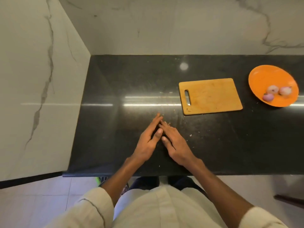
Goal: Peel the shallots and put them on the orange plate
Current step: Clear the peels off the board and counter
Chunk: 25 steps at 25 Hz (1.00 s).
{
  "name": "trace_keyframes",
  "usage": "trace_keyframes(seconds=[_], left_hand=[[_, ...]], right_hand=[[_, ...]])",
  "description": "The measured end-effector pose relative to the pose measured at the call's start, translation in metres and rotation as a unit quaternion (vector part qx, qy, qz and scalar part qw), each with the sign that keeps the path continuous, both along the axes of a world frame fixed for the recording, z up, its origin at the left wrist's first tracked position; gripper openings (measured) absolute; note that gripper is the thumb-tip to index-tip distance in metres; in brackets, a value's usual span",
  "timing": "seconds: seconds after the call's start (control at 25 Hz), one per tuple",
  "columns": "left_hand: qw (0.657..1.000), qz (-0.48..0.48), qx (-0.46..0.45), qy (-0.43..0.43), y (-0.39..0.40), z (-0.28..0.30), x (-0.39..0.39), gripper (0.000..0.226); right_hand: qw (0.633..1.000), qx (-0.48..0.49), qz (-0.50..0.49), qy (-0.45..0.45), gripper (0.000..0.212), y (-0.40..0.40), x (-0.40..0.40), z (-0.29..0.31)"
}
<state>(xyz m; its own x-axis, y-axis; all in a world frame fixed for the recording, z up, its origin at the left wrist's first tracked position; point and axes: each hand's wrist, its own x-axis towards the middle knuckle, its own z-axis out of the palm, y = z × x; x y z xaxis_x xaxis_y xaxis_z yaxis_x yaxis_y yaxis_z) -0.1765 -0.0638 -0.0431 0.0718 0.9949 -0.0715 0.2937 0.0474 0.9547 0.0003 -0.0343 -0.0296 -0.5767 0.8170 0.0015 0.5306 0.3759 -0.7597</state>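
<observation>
Nearest to us, our two forearms reach out from pale rolled sleeves (92, 206) over the front edge of the black table (115, 79). Our left hand (148, 140) lies with its fingers straight and close together, pointing toward one o'clock, holding nothing. Our right hand (176, 142) lies flat just beside it, fingers straight and pointing toward eleven o'clock, also holding nothing. The fingertips of the two meet in a point, and both seem to rest on the table, though we cannot tell the contact for sure. Small pale crumbs (190, 135) are scattered on the dark surface around the fingertips and toward three o'clock.

Farther out, at about one o'clock from the hands, a wooden cutting board (212, 96) lies flat with its handle slot on the left side. Well apart at two o'clock sits the orange plate (266, 76), with three peeled shallots (272, 89) clustered on its near side. A marble wall (164, 27) rises behind the table.
</observation>
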Motion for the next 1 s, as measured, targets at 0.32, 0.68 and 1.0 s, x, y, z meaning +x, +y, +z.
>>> trace_keyframes(seconds=[0.32, 0.68, 1.0], left_hand=[[0.963, 0.023, -0.021, 0.269, 0.027, -0.015, 0.008, 0.082], [0.992, 0.129, -0.004, 0.007, -0.011, -0.009, 0.003, 0.055], [0.927, 0.255, -0.035, 0.272, -0.033, -0.021, 0.008, 0.052]], right_hand=[[0.951, 0.021, -0.237, -0.198, 0.064, -0.020, 0.012, -0.025], [0.939, 0.031, -0.282, -0.195, 0.061, -0.014, 0.021, -0.020], [0.983, 0.050, -0.053, -0.167, 0.065, 0.021, 0.017, -0.013]])
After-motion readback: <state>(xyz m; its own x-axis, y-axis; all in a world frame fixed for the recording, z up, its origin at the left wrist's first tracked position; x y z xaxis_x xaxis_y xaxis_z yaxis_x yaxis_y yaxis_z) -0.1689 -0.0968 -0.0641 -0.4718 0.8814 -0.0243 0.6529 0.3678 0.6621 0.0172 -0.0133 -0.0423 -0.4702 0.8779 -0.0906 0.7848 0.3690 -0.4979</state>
